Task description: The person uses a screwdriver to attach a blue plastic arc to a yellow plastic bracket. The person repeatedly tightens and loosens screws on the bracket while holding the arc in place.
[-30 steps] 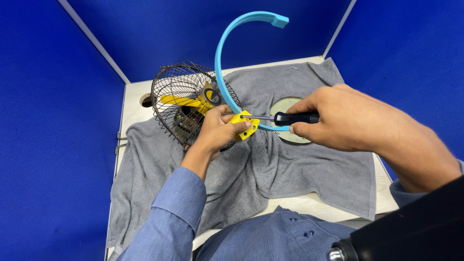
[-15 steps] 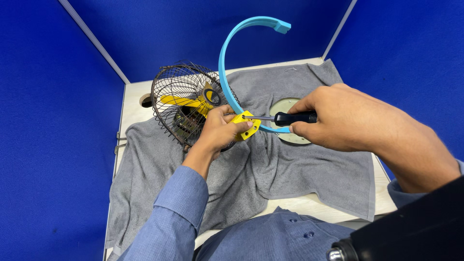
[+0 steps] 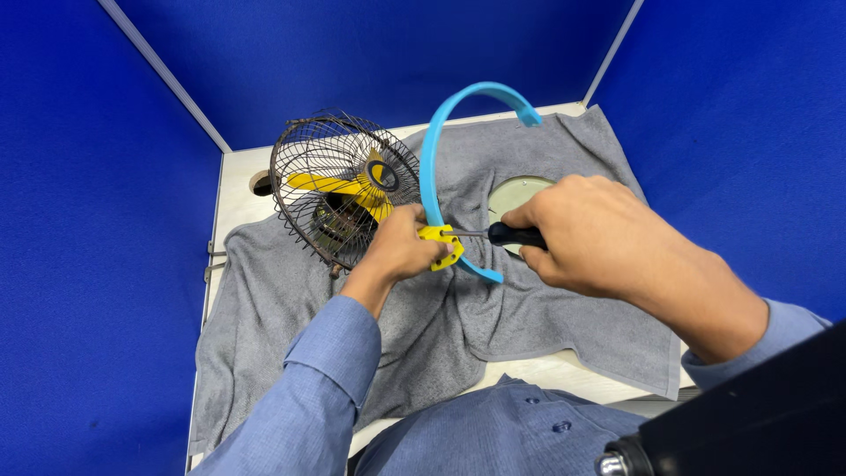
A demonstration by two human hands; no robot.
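My left hand (image 3: pixel 398 248) grips a small yellow bracket (image 3: pixel 442 244) fixed on a curved light-blue plastic band (image 3: pixel 438 148) that arcs upward over the table. My right hand (image 3: pixel 592 236) holds a black-handled screwdriver (image 3: pixel 514 235) level, its thin shaft pointing left into the yellow bracket. Just left of my left hand stands a small fan (image 3: pixel 339 196) with a dark wire cage and yellow blades, tilted on a grey towel (image 3: pixel 441 326).
A round pale-green disc (image 3: pixel 515 191) lies on the towel behind my right hand. The white table (image 3: pixel 231 189) has a round hole (image 3: pixel 261 182) at its back left. Blue partition walls (image 3: pixel 97 203) close in the left, back and right.
The blue band has tipped slightly to the right. Both hands stay on the bracket and screwdriver with little movement.
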